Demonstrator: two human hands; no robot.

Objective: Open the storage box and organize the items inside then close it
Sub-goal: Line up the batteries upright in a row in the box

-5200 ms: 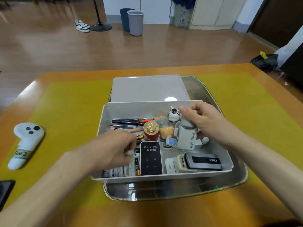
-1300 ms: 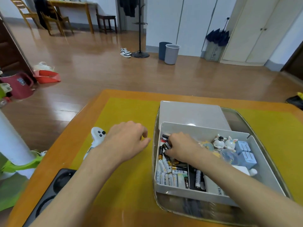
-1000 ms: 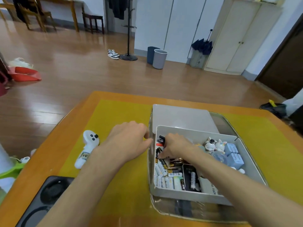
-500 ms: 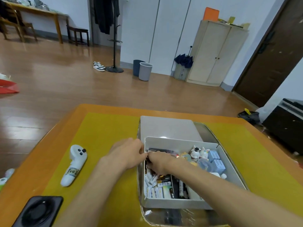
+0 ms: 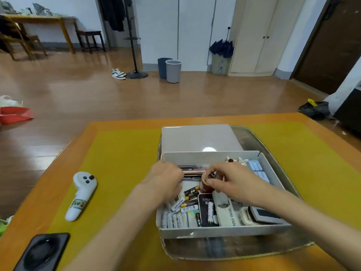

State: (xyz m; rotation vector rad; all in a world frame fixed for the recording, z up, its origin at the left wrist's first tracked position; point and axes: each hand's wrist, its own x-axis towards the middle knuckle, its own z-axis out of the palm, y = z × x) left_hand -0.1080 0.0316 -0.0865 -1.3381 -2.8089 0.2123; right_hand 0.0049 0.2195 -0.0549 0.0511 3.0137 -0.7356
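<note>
Open storage box [image 5: 222, 230] standing in a clear tray [image 5: 254, 249] on my yellow-matted table [image 5: 121, 153], its lid [image 5: 197, 137] lying flat just behind it. My left hand [image 5: 166, 178] reaches into the box's left side over the pens [image 5: 192, 169] and batteries [image 5: 181, 218]; whether its fingers are spread or curled I cannot tell. My right hand [image 5: 230, 178] pinches a small dark item, too blurred to name, above the middle of the box
</note>
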